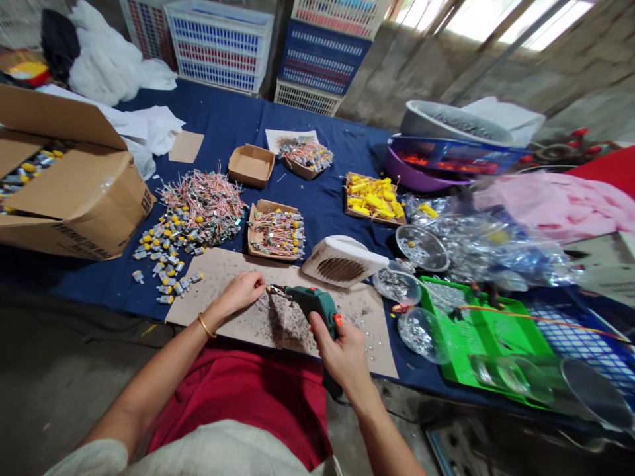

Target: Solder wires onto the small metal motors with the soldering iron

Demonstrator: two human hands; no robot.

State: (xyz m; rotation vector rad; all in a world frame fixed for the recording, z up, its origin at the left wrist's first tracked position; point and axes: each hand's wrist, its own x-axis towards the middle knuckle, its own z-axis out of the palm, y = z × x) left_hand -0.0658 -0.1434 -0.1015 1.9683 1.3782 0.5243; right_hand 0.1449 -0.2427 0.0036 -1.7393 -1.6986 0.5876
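Observation:
My right hand point(347, 350) is wrapped around the handle of a green pistol-grip soldering gun point(313, 301), whose metal tip points left. Close to that tip, my left hand point(244, 289) has its fingers pinched together; a small yellowish part shows at the fingertips, too small to name. Beneath both hands lies a cardboard sheet point(218, 268) scattered with dark specks. Just beyond the soldering gun stands a white vented box point(344, 261). A small carton point(251, 228) of wired motors sits behind my left hand. Loose small motors point(166, 261) are piled to its left.
Wired motors point(203, 205) form a heap at the left, beside a large cardboard box point(74, 198). A carton of yellow parts point(374, 196) stands right of centre. Bowls of metal bits point(421, 334) and a green tray point(476, 330) occupy the right. Plastic crates point(218, 43) stand behind.

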